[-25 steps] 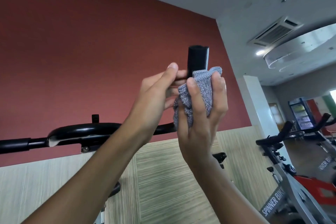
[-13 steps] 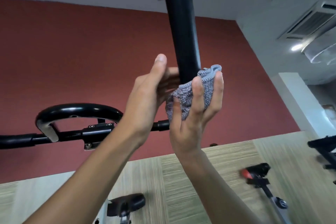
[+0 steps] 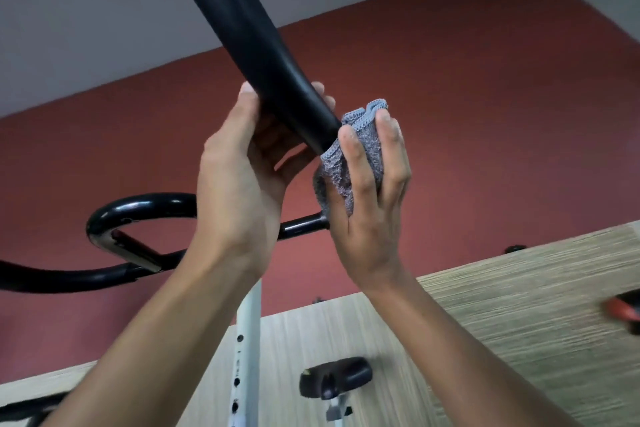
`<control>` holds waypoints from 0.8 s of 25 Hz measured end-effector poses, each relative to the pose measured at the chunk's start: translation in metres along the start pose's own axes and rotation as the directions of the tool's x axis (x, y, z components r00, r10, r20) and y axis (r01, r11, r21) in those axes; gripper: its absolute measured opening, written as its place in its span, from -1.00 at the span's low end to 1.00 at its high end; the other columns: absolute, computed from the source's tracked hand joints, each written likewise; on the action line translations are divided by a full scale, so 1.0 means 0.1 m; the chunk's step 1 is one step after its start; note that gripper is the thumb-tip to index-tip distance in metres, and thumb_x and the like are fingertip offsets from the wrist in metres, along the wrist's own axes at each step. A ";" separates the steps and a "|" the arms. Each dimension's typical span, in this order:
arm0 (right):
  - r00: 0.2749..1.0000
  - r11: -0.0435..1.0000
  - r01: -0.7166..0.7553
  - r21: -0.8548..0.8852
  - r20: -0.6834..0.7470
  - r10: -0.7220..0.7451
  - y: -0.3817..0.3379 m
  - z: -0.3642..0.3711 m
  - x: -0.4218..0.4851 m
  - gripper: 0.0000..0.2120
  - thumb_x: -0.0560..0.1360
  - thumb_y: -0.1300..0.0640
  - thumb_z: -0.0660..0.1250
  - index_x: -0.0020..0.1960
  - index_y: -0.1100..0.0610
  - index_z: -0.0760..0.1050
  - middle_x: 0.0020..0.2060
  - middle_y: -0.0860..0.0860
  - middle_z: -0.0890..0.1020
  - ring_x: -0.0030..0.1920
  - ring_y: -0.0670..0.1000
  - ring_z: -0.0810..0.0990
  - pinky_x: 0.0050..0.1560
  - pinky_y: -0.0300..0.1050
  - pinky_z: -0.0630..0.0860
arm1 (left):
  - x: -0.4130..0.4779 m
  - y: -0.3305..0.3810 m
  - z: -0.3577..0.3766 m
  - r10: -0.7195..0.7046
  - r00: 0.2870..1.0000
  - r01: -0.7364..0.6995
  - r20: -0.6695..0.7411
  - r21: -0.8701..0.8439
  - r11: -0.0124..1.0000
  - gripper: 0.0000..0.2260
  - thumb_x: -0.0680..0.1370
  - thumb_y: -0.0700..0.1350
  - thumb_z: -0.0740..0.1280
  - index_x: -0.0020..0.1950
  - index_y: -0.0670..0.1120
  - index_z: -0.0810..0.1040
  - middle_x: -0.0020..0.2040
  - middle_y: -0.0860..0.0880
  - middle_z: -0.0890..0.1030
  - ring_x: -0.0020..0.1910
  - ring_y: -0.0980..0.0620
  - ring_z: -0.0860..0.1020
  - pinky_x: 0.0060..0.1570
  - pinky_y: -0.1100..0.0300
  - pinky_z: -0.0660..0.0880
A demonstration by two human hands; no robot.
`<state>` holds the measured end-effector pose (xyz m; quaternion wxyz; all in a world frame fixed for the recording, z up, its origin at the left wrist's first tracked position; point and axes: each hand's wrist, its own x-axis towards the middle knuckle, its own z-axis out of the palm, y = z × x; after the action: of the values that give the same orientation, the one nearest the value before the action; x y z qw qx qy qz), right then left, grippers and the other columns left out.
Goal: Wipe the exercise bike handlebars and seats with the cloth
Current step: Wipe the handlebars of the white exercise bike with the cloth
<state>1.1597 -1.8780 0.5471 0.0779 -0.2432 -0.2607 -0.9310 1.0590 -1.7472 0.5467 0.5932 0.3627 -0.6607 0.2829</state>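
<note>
The handlebar [image 3: 256, 45] slants up-left from the cloth [image 3: 367, 152] clutched round it by the right hand [image 3: 370, 225]; the left hand [image 3: 239, 184] fingers [image 3: 247, 97] grip it just above.

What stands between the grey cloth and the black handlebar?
Nothing visible: the cloth, held by the right hand, touches the handlebar. The left hand grips the handlebar just above it and may block an upward wipe.

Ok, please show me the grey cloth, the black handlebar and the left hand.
grey cloth [image 3: 372, 146]: head view, on the knitted fabric below its hemmed edge.
black handlebar [image 3: 247, 31]: head view, midway along the visible bar.
left hand [image 3: 239, 180]: head view, on the back of the hand.
</note>
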 end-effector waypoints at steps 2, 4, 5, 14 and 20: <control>0.998 0.998 -0.055 0.005 0.037 0.055 0.06 -0.04 -0.11 -0.48 0.58 0.31 0.40 0.45 0.14 0.27 0.43 0.13 0.21 0.56 0.04 0.10 0.53 0.15 0.24 | -0.03 -0.10 -0.07 0.010 1.000 -0.009 -0.013 0.076 0.997 -0.61 0.73 0.01 0.06 0.02 -0.04 0.66 0.02 -0.04 0.71 0.16 -0.06 0.65 0.21 0.01 0.55; 0.993 0.995 -0.094 0.014 0.068 0.093 0.10 -0.07 -0.19 -0.48 0.58 0.33 0.38 0.46 0.15 0.26 0.44 0.15 0.20 0.54 0.13 0.15 0.52 0.20 0.26 | -0.08 -0.33 -0.25 0.058 0.997 -0.030 -0.057 0.410 0.911 -0.65 0.72 -0.04 0.11 0.01 0.03 0.70 0.03 0.03 0.72 0.15 0.05 0.64 0.24 0.06 0.52; 0.991 0.994 -0.110 0.021 0.080 0.108 0.11 -0.08 -0.20 -0.47 0.58 0.36 0.37 0.46 0.15 0.26 0.44 0.17 0.20 0.53 0.19 0.18 0.51 0.22 0.27 | -0.14 -0.48 -0.37 0.104 0.994 -0.056 -0.040 0.630 0.774 -0.70 0.71 -0.09 0.15 0.06 0.01 0.70 0.06 0.06 0.70 0.15 0.12 0.63 0.24 0.09 0.51; 0.974 0.964 -0.225 0.139 0.024 0.224 0.04 -0.04 -0.35 -0.55 0.70 -0.04 0.02 0.49 0.19 0.25 0.47 0.24 0.15 0.51 0.30 0.20 0.48 0.33 0.22 | -0.50 -0.91 -0.90 -0.118 0.941 -0.309 0.318 0.662 -0.682 -0.50 0.46 -0.15 0.36 0.36 -0.34 0.47 0.38 -0.29 0.48 0.43 -0.30 0.38 0.57 -0.10 -0.09; 0.920 0.922 -0.379 0.080 -0.072 0.385 -0.02 0.09 -0.51 -0.62 0.68 0.20 0.11 0.49 0.20 0.25 0.47 0.27 0.17 0.51 0.31 0.20 0.52 0.24 0.20 | -0.50 -0.78 -1.00 -0.221 0.903 -0.389 0.370 0.481 -0.786 -0.45 0.49 -0.09 0.22 0.45 -0.30 0.41 0.41 -0.26 0.47 0.47 -0.27 0.35 0.56 -0.12 -0.14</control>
<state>1.2071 -1.8709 0.5278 0.2768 -0.2463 -0.2347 -0.8987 1.1822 -1.7049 0.5068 -0.3200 0.6046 -0.0742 0.7256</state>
